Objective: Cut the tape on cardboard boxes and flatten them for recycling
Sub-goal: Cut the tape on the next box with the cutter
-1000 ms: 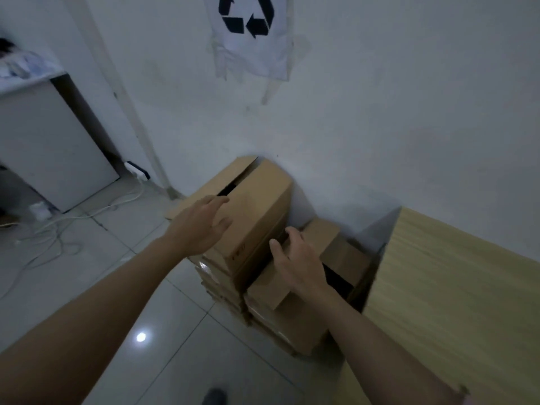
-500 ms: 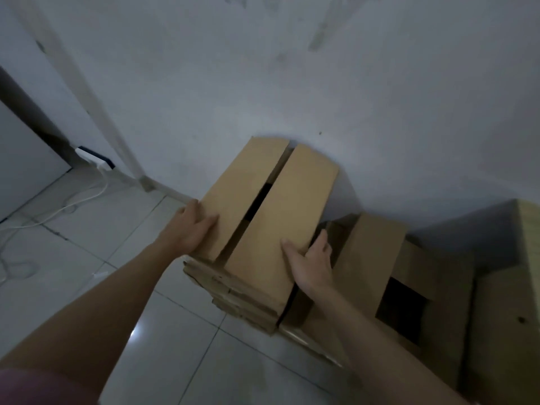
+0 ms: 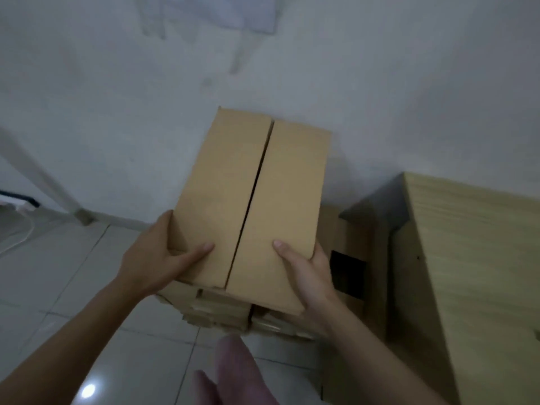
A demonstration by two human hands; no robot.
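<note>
STEP: box pickup | BOX: cardboard box at 12 o'clock atop flattened stack, flaps unsealed, not yet flattened | FINGERS: left hand and right hand curled round near corners, thumbs on top | LEFT: collapse box; another carton at 3 o'clock

Wall behind, cabinet right — floor left open.

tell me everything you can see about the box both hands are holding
The cardboard box is plain brown and long, its two top flaps meeting along a dark, untaped centre seam. It sits atop a stack of flattened cardboard by the wall. The left hand and right hand grip its near corners, thumbs on top.
</note>
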